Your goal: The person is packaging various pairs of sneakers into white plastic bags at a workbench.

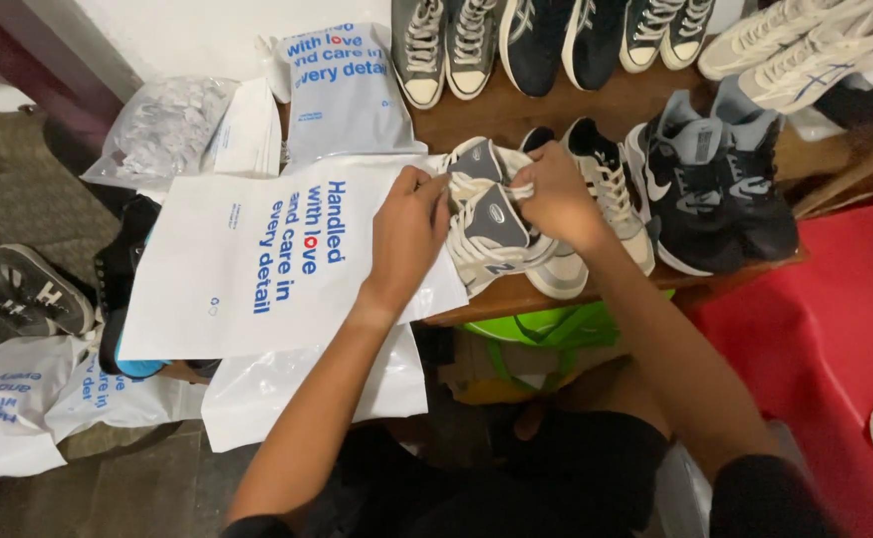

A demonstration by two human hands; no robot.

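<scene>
A pair of grey and cream sneakers (501,234) lies on the front part of a low wooden table (516,120). My left hand (408,231) pinches the white laces at the left side of the pair. On the other side, my right hand (553,194) grips the laces over the shoe tongues. A white plastic mailer bag with blue lettering (257,259) lies flat just left of the sneakers, partly under my left hand.
Black and grey sneakers (710,184) stand right of the pair. Several more shoes (546,40) line the table's back edge. More white bags (342,90) lie behind and on the floor (18,408). A red surface (825,329) sits at right, a green bag (546,327) under the table.
</scene>
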